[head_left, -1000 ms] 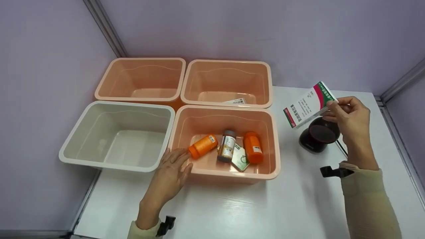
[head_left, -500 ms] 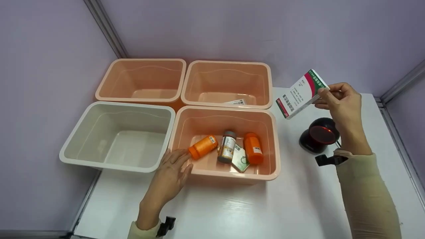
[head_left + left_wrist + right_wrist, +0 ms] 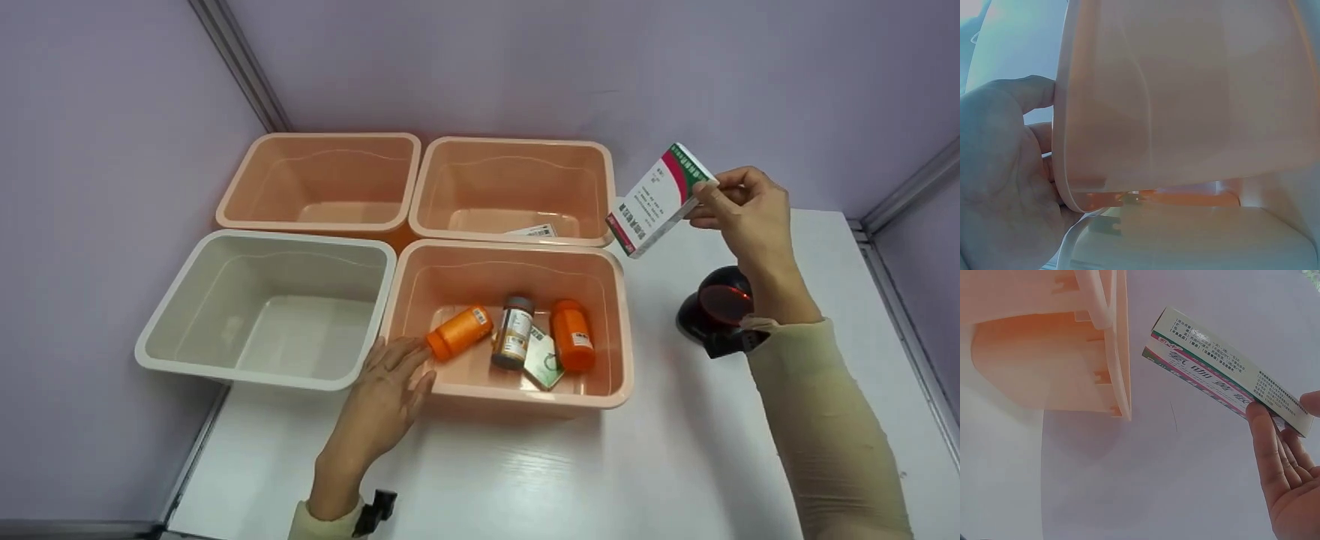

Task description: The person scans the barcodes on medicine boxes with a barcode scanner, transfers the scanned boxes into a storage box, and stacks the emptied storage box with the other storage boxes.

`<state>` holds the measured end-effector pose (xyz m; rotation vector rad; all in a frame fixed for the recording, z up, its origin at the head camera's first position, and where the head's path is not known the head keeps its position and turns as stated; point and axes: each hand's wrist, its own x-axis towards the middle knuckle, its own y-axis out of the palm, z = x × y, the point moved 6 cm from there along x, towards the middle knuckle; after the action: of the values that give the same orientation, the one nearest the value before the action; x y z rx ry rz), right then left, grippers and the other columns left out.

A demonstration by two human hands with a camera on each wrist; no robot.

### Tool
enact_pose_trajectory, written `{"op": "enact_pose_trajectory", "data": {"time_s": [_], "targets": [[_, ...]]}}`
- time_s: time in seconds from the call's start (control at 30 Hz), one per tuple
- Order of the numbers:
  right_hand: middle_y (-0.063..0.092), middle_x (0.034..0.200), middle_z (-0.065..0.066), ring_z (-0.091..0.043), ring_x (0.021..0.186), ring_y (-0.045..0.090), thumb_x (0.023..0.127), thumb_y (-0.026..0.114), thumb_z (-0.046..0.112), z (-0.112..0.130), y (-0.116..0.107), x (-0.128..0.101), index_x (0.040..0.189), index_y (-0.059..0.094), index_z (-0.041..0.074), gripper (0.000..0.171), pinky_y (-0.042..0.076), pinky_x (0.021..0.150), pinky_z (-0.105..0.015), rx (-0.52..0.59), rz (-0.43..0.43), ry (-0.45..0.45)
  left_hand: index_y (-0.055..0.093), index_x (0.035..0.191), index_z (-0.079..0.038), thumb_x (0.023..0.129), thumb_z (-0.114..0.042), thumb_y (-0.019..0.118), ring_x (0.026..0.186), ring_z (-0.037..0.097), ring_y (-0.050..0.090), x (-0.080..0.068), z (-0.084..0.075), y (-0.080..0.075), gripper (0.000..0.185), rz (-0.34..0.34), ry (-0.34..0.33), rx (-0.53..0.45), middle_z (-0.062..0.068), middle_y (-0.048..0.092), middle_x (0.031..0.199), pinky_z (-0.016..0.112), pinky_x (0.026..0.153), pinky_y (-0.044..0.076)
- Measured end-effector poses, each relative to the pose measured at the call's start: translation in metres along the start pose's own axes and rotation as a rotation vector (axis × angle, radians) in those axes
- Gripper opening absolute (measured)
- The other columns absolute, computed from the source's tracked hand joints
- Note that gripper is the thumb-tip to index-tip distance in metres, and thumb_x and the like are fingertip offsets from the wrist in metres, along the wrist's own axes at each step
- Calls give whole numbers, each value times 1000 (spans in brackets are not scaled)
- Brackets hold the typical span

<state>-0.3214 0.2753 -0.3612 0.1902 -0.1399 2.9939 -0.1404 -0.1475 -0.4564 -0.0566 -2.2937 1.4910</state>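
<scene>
— What's the biggest thing around you?

— The white table (image 3: 675, 465), smooth with a faint grain. On it stand four glossy plastic tubs with rounded corners and rolled rims. I'll place everything from the near peach tub (image 3: 600, 315): the cream tub (image 3: 187, 300) touches its left side, one peach tub (image 3: 510, 146) sits right behind it, and another peach tub (image 3: 315, 142) sits behind and to the left.

— What lies in the near peach tub?

— Two orange cylindrical bottles (image 3: 459, 330) on their sides, a brown bottle with a grey cap (image 3: 514, 330) between them, and a small flat green packet (image 3: 543, 361) against it.

— And right of that tub?

— A dark, rounded scanner (image 3: 712, 311) with a reddish window, standing on the table.

— Your right hand (image 3: 746, 214)?

— It's raised above the table beyond the tub's far right corner, thumb and fingertips (image 3: 1261, 433) pinching one end of a flat cardboard box (image 3: 656, 199), white with a red and green band and fine print. The box tilts, free end pointing at the tub behind.

— Your left hand (image 3: 386, 397)?

— Fingers straight and loosely spread, resting flat against the near tub's front left corner, holding nothing.
</scene>
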Motion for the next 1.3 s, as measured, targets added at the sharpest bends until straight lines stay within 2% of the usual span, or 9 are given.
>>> {"op": "enact_pose_trajectory", "data": {"time_s": [0.27,0.4,0.53,0.67,1.0,1.3], "targets": [[67,85,-2,-14,65,70,84,70,22,1,11,12,98,54,5,27,59,61,-23,-109,7,-2,64,120,-9,95,-34,53,126,20,50,-1,-1,0,37,-17,-5,-6,5,60,129,44,118,23],[67,84,-4,-15,64,70,83,70,20,2,16,18,97,54,4,26,59,60,-23,-58,14,-3,63,120,-8,94,-32,55,126,20,51,0,-2,1,36,-21,1,-2,6,60,128,44,118,24],[66,83,-5,-15,62,70,82,71,17,3,24,24,96,54,4,26,59,59,-24,-28,25,-8,63,121,-10,95,-34,54,127,19,50,1,-2,1,37,-2,-20,2,4,59,129,42,119,23],[65,84,-5,-14,64,69,83,71,18,4,33,30,95,54,4,25,59,60,-24,-69,39,13,63,121,-11,95,-36,52,127,19,49,2,-1,0,38,8,-35,-6,4,58,129,42,120,21],[66,86,-3,-15,66,70,85,68,22,1,55,47,97,54,6,24,59,64,-24,-160,63,30,64,119,-10,95,-34,53,127,21,50,0,0,-1,36,-27,-8,-16,6,59,129,44,119,23],[63,89,-3,-14,70,70,87,66,28,-16,74,56,100,53,7,28,59,65,-23,-290,100,44,64,119,-8,94,-34,54,127,25,49,-1,2,0,37,-28,-15,-42,7,58,129,43,119,22]]}}
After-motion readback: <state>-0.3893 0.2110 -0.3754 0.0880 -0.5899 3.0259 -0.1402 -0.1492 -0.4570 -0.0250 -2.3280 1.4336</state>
